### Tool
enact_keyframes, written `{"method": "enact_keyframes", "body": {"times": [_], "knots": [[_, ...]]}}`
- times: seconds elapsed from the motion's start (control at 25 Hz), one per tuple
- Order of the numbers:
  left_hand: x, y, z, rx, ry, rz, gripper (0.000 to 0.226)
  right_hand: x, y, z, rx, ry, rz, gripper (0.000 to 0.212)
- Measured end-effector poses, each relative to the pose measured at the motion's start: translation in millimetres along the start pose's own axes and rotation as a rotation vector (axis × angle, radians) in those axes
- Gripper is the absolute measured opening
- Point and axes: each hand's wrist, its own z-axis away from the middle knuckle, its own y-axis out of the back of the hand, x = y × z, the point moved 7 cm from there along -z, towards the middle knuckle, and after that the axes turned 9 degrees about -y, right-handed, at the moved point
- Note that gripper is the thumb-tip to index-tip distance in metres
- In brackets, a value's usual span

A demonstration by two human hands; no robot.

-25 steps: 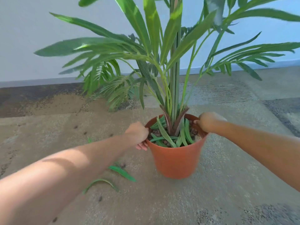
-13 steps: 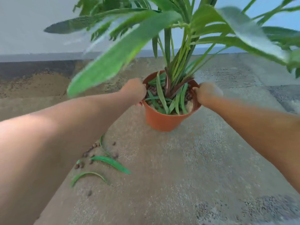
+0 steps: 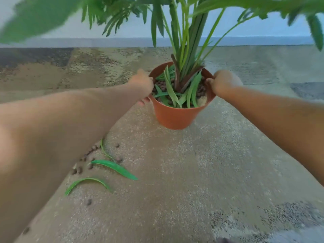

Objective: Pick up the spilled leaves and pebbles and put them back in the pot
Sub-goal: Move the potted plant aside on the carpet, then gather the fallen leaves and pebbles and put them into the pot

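On the speckled beige carpet floor [image 3: 175, 172], left of centre, narrow green fallen leaves [image 3: 114, 168] and small round brown clay pebbles [image 3: 84, 159] lie scattered beside the forearm. Further right, the left hand [image 3: 142, 84] and right hand [image 3: 221, 83] grip opposite sides of the terracotta-orange plastic pot [image 3: 177, 116], fingers curled over its rim. The tall palm looks top-heavy, so tilting the pot could spill more pebbles.

Carpeted room [image 3: 192, 172], white wall [image 3: 122, 30]

Bright, even daylight; motion blur smears the fronds [image 3: 35, 16].
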Motion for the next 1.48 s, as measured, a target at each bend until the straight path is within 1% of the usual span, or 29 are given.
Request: {"method": "enact_keyframes", "body": {"times": [0.12, 0.2, 0.24, 0.28, 0.36, 0.4, 0.44, 0.52, 0.6, 0.64, 0.68, 0.72, 0.8, 0.84, 0.88, 0.92, 0.96, 1.04, 1.12, 1.2, 1.28, 1.32, 1.4, 1.48], "knots": [[0, 2, 4, -0.098, -0.017, 0.046, 0.037, 3, 7, 7, 0.027, -0.025, -0.082, 0.032], [-5, 3, 12, -0.118, -0.054, 0.095, 0.043, 9, 1, 14, 0.014, -0.059, -0.272, 0.035], [-8, 2, 16, -0.113, -0.076, 0.124, 0.043, 13, -8, 19, -0.006, -0.086, -0.424, 0.04], [-12, 0, 21, -0.092, -0.101, 0.143, 0.042, 20, -19, 28, -0.027, -0.135, -0.583, 0.048], [-33, 2, 32, 0.014, -0.126, 0.149, 0.036, 33, -39, 53, 0.016, -0.268, -0.87, 0.061], [-47, 5, 40, 0.068, -0.116, 0.131, 0.034, 35, -51, 69, 0.026, -0.335, -0.978, 0.063], [-64, 6, 46, 0.099, -0.097, 0.093, 0.031, 33, -60, 89, 0.007, -0.387, -1.047, 0.058], [-95, 12, 56, 0.102, -0.07, 0.002, 0.03, 21, -85, 129, -0.114, -0.457, -1.091, 0.037], [-118, 32, 63, 0.094, -0.065, -0.068, 0.03, 7, -118, 172, -0.235, -0.466, -1.069, 0.03], [-126, 47, 65, 0.097, -0.074, -0.119, 0.031, -3, -131, 187, -0.298, -0.433, -1.002, 0.028], [-134, 65, 68, 0.096, -0.085, -0.183, 0.033, -18, -141, 199, -0.369, -0.349, -0.886, 0.026], [-142, 85, 71, 0.091, -0.094, -0.265, 0.036, -36, -146, 205, -0.437, -0.211, -0.742, 0.023], [-154, 125, 79, 0.079, -0.119, -0.524, 0.041, -89, -138, 207, -0.535, 0.19, -0.485, 0.016], [-150, 143, 82, 0.079, -0.144, -0.661, 0.045, -112, -127, 208, -0.562, 0.359, -0.363, 0.016], [-138, 161, 85, 0.098, -0.193, -0.764, 0.049, -132, -119, 209, -0.562, 0.469, -0.25, 0.02], [-122, 176, 88, 0.139, -0.271, -0.828, 0.051, -146, -116, 211, -0.56, 0.526, -0.169, 0.022], [-104, 188, 93, 0.163, -0.344, -0.859, 0.051, -154, -112, 214, -0.565, 0.532, -0.119, 0.023], [-77, 194, 106, 0.113, -0.429, -0.863, 0.05, -150, -118, 229, -0.564, 0.528, -0.042, 0.023], [-83, 189, 113, 0.024, -0.436, -0.949, 0.051, -148, -140, 253, -0.582, 0.586, 0.07, 0.019], [-118, 191, 118, -0.052, -0.354, -0.985, 0.053, -164, -154, 258, -0.582, 0.659, 0.062, 0.018], [-160, 193, 118, -0.028, -0.221, -0.911, 0.047, -184, -160, 251, -0.546, 0.709, -0.007, 0.016], [-178, 190, 121, -0.025, -0.125, -0.8, 0.042, -190, -160, 247, -0.526, 0.689, -0.048, 0.017], [-216, 175, 136, -0.011, 0.054, -0.533, 0.035, -195, -158, 241, -0.485, 0.588, -0.158, 0.028], [-258, 158, 151, 0.059, 0.11, -0.418, 0.032, -203, -150, 231, -0.429, 0.509, -0.216, 0.038]]}}
